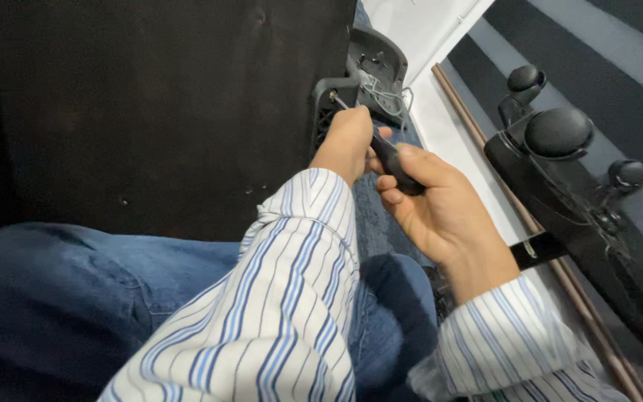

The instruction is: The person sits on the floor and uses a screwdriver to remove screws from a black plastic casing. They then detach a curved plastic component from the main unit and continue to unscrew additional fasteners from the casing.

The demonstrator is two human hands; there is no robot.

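**A:** Which tool is in use, and where does it lie?

**B:** A screwdriver [381, 145] with a black handle lies near the centre of the view, pointing far and left. Its thin metal shaft ends at a screw point on a black plastic bracket [334, 97], fixed to the right edge of a large black fabric panel [150, 112].

**A:** How is the right hand posed?

**B:** The right hand [440, 212] comes in from the near right. Its fingers are curled and clenched around the handle, thumb along the upper side, wrist bent slightly back, palm turned left. The striped cuff ends at the wrist.

**A:** And the left hand?

**B:** The left hand [347, 141] reaches farther, seen from the back, knuckles up. It is closed about the front of the screwdriver where handle meets shaft. How its fingertips grip on the hidden side cannot be told. Its forearm, in a blue and white striped sleeve [284, 313], runs from near centre toward the bracket.

**A:** What surrounds the hands?

**B:** Loose grey wires [385, 97] hang just right of the bracket. Blue denim [76, 298] covers the legs in the near left. At the far right, a black frame with rounded knobs [557, 132] lies beside a thin brown rod [485, 149] on a pale floor [455, 149].
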